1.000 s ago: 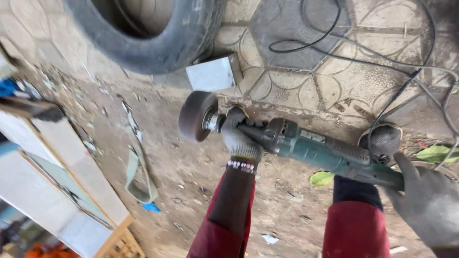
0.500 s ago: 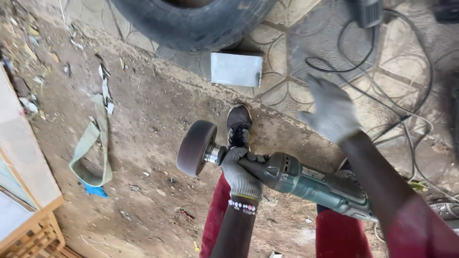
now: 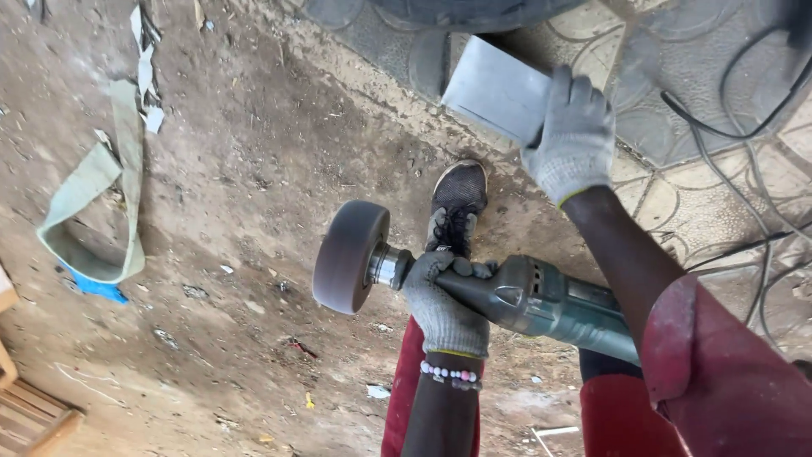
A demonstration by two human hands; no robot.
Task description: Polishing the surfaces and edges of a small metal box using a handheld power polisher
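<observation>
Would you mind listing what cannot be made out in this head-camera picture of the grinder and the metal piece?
- Metal piece: its right end is hidden under the right hand.
- Grinder: its rear end is covered by the right arm and red sleeve.
- Tyre: cut off by the top edge.
- Cables: their ends run off the right edge.
- Left hand: covers the grinder's neck.

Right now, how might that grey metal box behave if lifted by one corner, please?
The grey metal box looks stiff, with flat faces and crisp edges, so it should not flex. Its smooth faces may be slippery, though the right hand wears a knit glove. Flat-sided, it probably won't roll.
</observation>
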